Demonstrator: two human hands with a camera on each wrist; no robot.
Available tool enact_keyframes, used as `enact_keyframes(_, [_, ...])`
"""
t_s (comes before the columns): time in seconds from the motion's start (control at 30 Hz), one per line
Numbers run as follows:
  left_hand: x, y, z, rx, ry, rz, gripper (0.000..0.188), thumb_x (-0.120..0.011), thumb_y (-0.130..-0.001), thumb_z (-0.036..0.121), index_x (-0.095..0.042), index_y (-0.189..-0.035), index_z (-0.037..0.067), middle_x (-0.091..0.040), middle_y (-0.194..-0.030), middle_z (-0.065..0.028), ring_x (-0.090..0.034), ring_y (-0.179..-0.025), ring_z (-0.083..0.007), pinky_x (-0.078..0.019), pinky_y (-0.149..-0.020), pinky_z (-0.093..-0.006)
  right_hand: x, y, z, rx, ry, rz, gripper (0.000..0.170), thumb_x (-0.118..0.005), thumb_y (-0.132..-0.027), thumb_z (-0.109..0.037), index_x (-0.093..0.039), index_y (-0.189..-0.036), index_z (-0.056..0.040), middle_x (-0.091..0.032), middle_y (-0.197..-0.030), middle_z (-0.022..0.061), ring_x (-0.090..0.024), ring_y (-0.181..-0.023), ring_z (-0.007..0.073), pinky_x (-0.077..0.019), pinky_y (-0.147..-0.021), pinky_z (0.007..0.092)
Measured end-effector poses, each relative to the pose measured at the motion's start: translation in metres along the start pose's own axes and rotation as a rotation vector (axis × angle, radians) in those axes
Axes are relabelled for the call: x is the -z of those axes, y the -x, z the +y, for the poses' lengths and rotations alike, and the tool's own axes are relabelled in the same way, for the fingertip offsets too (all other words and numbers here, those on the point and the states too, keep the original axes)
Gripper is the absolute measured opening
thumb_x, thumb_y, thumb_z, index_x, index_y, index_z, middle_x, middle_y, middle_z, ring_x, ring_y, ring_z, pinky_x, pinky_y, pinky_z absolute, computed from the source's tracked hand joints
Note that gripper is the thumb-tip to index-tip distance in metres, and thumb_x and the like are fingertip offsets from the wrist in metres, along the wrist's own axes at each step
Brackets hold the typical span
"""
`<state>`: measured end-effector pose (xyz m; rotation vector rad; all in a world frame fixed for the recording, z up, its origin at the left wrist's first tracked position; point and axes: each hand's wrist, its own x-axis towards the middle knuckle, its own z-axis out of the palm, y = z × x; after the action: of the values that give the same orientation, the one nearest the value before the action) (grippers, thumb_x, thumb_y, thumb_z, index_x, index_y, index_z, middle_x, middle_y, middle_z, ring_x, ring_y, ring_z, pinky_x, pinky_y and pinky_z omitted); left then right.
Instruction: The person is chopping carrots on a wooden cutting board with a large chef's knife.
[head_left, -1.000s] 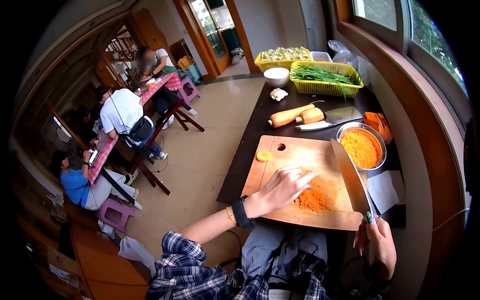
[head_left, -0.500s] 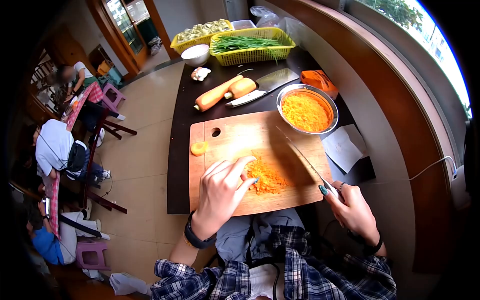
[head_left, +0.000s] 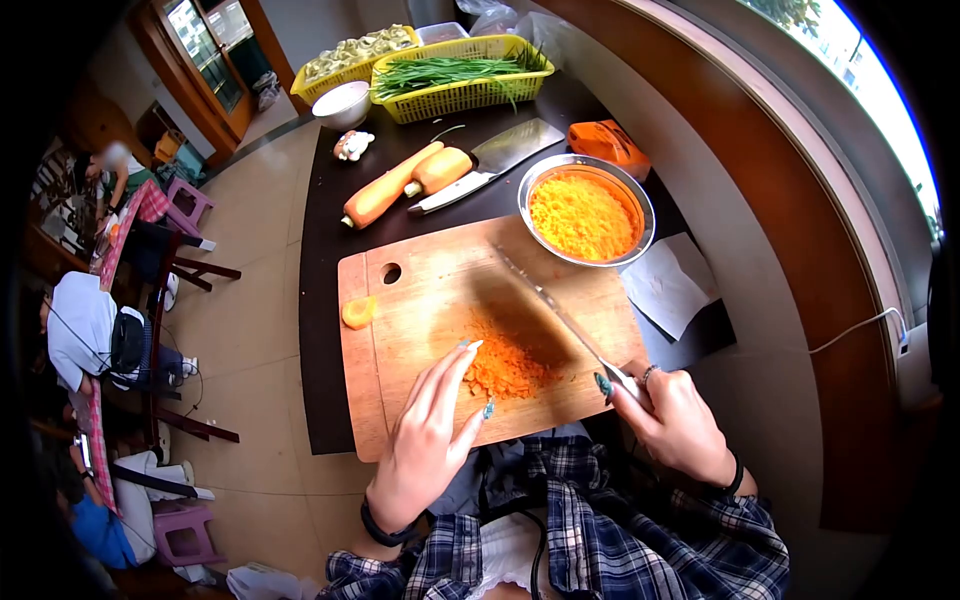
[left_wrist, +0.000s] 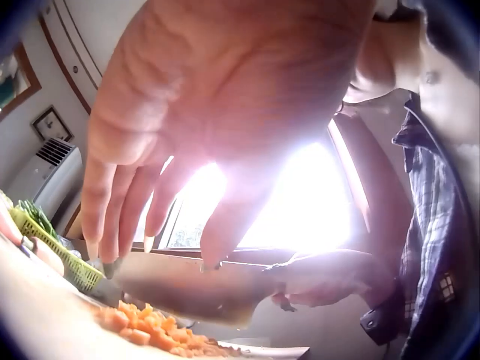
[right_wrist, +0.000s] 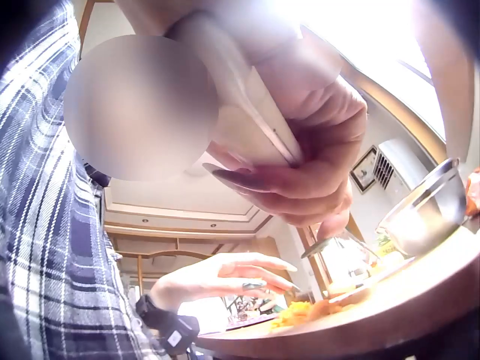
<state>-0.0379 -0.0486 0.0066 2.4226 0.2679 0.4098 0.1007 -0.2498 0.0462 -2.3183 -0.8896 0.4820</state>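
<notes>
In the head view, a wooden cutting board bears a pile of finely chopped carrot and a round carrot slice. My left hand is at the pile's near left side, fingers extended and thumb apart, holding nothing. My right hand grips a kitchen knife by its handle. Seen nearly edge-on, the blade slants over the right part of the board. In the left wrist view, the blade shows broadside behind the carrot bits. The right wrist view shows fingers curled around the pale handle.
A steel bowl of minced carrot adjoins the board's far right corner. Beyond the board lie two carrots and a cleaver. Yellow baskets, a white bowl, an orange packet and white paper surround them.
The knife has swung from the board's right edge inward over the board, its blade turning edge-on. My left hand has drawn back from over the pile to its near left side. The head view has shifted.
</notes>
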Motion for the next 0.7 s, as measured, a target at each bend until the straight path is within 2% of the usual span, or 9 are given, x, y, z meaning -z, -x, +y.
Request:
enact_keyframes(0.13, [-0.013, 0.007, -0.007, 0.036, 0.141, 0.102, 0.056, -0.062, -0.077, -0.001, -0.043, -0.13, 0.002, -0.053, -0.127, -0.0165, -0.049, -0.12, -0.0315, -0.038, -0.101, -0.0383, -0.005, -0.01, 0.01, 0.009, 0.123, 0.065, 0.029, -0.059, -0.087, -0.022, -0.055, -0.081, 0.0058, -0.051, -0.052, 0.0218, -0.056, -0.048, 0.0362, -0.0446, -0.048, 0.0413])
enact_keyframes(0.2, [-0.022, 0.009, -0.013, 0.036, 0.178, 0.142, 0.057, -0.061, -0.076, -0.003, -0.043, -0.13, 0.001, -0.053, -0.127, -0.0169, -0.05, -0.12, -0.0293, -0.0389, -0.1, -0.0377, -0.018, -0.016, 0.023, 0.13, 0.29, 0.165, 0.03, -0.06, -0.087, -0.023, -0.055, -0.081, 0.0063, -0.052, -0.051, 0.0213, -0.056, -0.049, 0.0366, -0.046, -0.048, 0.0414])
enact_keyframes(0.27, [-0.029, 0.012, -0.019, 0.087, 0.31, 0.177, 0.056, -0.06, -0.075, -0.005, -0.043, -0.129, 0.0, -0.053, -0.126, -0.018, -0.051, -0.12, -0.028, -0.0402, -0.099, -0.0371, -0.026, -0.022, 0.028, 0.138, 0.313, 0.158, 0.031, -0.06, -0.086, -0.024, -0.055, -0.081, 0.0062, -0.054, -0.051, 0.0208, -0.057, -0.049, 0.0369, -0.047, -0.048, 0.0416])
enact_keyframes(0.33, [-0.032, 0.011, -0.023, 0.061, 0.288, 0.21, 0.056, -0.06, -0.075, -0.005, -0.044, -0.128, 0.0, -0.054, -0.125, -0.0183, -0.052, -0.119, -0.0275, -0.0411, -0.098, -0.036, -0.031, -0.027, 0.033, 0.179, 0.394, 0.167, 0.032, -0.059, -0.087, -0.025, -0.055, -0.083, 0.0062, -0.054, -0.052, 0.0207, -0.057, -0.049, 0.0367, -0.0469, -0.048, 0.0416])
enact_keyframes(0.43, [-0.034, 0.01, -0.029, -0.019, 0.143, 0.321, 0.056, -0.059, -0.074, -0.005, -0.043, -0.128, -0.002, -0.054, -0.124, -0.017, -0.052, -0.117, -0.0278, -0.0416, -0.097, -0.0374, -0.03, -0.021, 0.03, 0.189, 0.365, 0.115, 0.032, -0.059, -0.086, -0.026, -0.055, -0.083, 0.006, -0.054, -0.051, 0.0203, -0.057, -0.048, 0.0363, -0.0469, -0.047, 0.0416])
enact_keyframes(0.5, [-0.04, 0.01, -0.033, -0.016, 0.176, 0.342, 0.055, -0.059, -0.074, -0.005, -0.044, -0.128, -0.002, -0.054, -0.124, -0.0174, -0.052, -0.117, -0.0277, -0.0413, -0.098, -0.0377, -0.025, -0.01, 0.022, 0.151, 0.245, 0.014, 0.026, -0.06, -0.085, -0.022, -0.057, -0.085, 0.0035, -0.051, -0.053, 0.0216, -0.056, -0.052, 0.0368, -0.0448, -0.051, 0.0412])
enact_keyframes(0.6, [-0.041, 0.011, -0.034, 0.002, 0.215, 0.38, 0.053, -0.057, -0.075, -0.005, -0.044, -0.127, -0.003, -0.054, -0.124, -0.018, -0.052, -0.118, -0.0272, -0.0404, -0.099, -0.0372, -0.014, -0.001, 0.008, 0.162, 0.137, -0.093, 0.024, -0.061, -0.084, -0.021, -0.058, -0.083, 0.0032, -0.051, -0.054, 0.0202, -0.054, -0.049, 0.0355, -0.0434, -0.049, 0.039])
enact_keyframes(0.7, [-0.043, 0.012, -0.04, 0.015, 0.263, 0.395, 0.051, -0.057, -0.076, -0.004, -0.045, -0.125, -0.004, -0.055, -0.122, -0.0183, -0.052, -0.117, -0.0268, -0.0399, -0.099, -0.0358, -0.007, -0.012, 0.001, 0.162, 0.134, -0.03, 0.028, -0.061, -0.085, -0.023, -0.057, -0.075, 0.0033, -0.052, -0.053, 0.0209, -0.056, -0.05, 0.0369, -0.0457, -0.05, 0.0411])
